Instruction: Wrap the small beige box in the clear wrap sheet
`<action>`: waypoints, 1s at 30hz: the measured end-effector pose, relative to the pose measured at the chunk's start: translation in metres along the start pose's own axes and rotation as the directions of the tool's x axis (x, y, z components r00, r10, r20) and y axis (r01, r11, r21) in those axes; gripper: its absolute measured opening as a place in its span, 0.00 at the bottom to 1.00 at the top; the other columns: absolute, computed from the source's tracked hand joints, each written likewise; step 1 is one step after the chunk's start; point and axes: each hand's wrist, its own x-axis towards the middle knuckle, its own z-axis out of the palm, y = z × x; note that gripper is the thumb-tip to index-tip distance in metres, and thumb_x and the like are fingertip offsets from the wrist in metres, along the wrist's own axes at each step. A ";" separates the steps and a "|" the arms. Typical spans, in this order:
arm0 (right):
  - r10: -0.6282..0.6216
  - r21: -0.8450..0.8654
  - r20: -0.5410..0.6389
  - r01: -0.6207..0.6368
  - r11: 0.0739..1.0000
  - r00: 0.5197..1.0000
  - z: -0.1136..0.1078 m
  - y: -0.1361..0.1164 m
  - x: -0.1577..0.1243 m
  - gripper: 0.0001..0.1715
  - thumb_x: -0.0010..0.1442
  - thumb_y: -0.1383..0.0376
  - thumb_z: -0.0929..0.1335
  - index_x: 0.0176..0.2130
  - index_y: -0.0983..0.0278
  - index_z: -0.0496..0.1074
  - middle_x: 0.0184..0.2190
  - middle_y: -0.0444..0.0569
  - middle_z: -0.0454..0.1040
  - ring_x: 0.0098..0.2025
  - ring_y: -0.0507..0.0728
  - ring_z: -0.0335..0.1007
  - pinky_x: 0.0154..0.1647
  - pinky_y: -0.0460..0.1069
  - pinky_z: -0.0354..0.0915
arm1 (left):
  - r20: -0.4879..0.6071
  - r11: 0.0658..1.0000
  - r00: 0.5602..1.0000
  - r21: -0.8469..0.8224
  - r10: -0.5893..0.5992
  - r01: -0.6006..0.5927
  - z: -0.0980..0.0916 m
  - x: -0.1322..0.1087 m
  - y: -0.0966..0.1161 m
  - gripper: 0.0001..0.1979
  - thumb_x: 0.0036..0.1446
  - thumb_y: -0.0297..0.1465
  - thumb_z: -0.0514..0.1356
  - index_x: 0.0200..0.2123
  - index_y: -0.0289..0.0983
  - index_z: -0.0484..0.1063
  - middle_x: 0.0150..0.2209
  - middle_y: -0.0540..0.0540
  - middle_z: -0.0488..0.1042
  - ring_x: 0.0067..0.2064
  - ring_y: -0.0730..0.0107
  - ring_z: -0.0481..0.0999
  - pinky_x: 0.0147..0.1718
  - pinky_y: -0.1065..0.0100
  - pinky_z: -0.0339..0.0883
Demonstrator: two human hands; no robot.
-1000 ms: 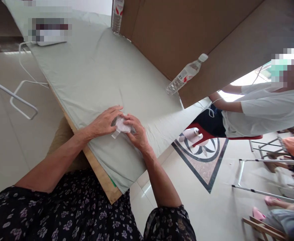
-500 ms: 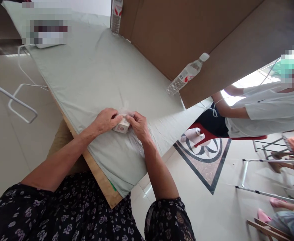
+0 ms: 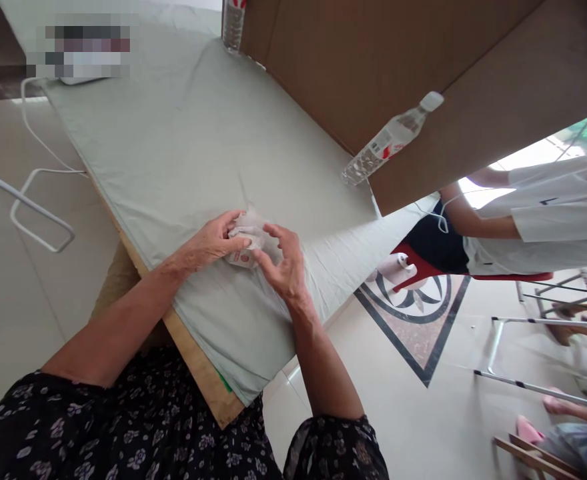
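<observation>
The right hand (image 3: 286, 268) had loosened its earlier pinch — fingers spread — while the left hand (image 3: 208, 244) pinched the small box (image 3: 243, 259).

Light: bright, diffuse; blown-out patch R of table (image 3: 198, 140). Cardboard panel (image 3: 323, 73), table's R side: dim, shaded. Floor (image 3: 388, 393), R of table: glare streak by near corner. Sm. box (image 3: 242, 258), table's near end: print illegible. Well R of table: wide-angle stretch, blurred clothing (image 3: 571, 447). Table's far L corner: pixelated block.
</observation>
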 end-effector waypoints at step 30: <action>0.333 0.438 0.193 -0.385 0.813 0.923 0.022 0.012 0.009 0.56 0.53 0.38 0.76 0.70 0.57 0.61 0.51 0.53 0.79 0.47 0.60 0.77 0.51 0.58 0.74 | -0.007 0.995 1.000 -0.104 -0.003 0.002 -0.004 -0.001 -0.007 0.46 0.50 0.41 0.69 0.70 0.33 0.60 0.59 0.34 0.77 0.58 0.47 0.78 0.54 0.55 0.74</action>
